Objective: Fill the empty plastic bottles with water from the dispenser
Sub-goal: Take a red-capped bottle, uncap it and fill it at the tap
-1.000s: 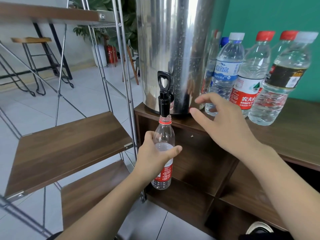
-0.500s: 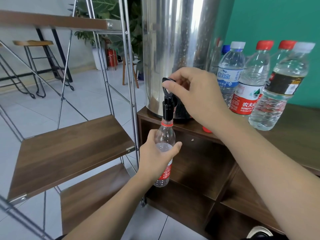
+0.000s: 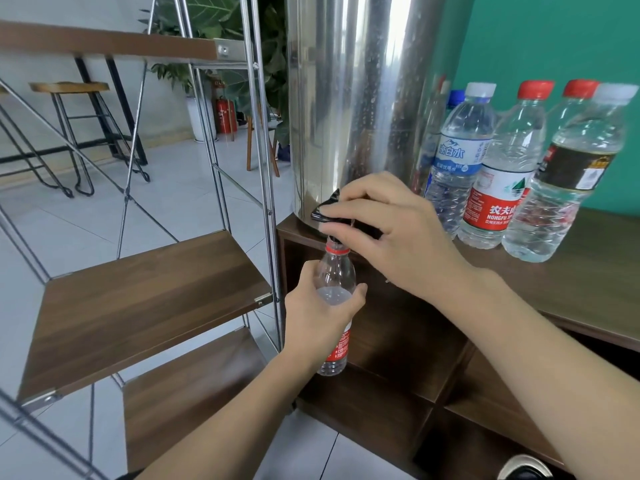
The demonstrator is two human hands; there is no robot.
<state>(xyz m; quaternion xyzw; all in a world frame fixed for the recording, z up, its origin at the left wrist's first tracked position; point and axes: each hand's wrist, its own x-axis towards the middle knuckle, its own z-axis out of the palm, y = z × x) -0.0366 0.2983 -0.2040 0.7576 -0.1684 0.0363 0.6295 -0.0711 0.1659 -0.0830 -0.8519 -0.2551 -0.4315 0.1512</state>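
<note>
My left hand (image 3: 317, 317) grips the bottle (image 3: 334, 289) upright under the dispenser (image 3: 360, 98) spout, while my right hand (image 3: 391, 230) pinches the black tap lever (image 3: 323, 213), hiding the spout. Capped bottles (image 3: 498, 174) crowd the cabinet (image 3: 571, 271) just right of the dispenser.

Teal wall (image 3: 540, 46) behind the dark wood surface (image 3: 571, 271), open cubbies (image 3: 398, 341) beneath. Pale glossy floor tiles (image 3: 194, 209), bright with daylight. To the left, metal-framed shelf unit (image 3: 266, 188) with walnut-toned boards (image 3: 138, 306) on three levels. Farther back, wooden-topped stool (image 3: 69, 88) on black legs, white wall (image 3: 34, 8), large-leafed potted plant (image 3: 214, 15) in a white pot, red fire extinguisher (image 3: 226, 116) beside it.
</note>
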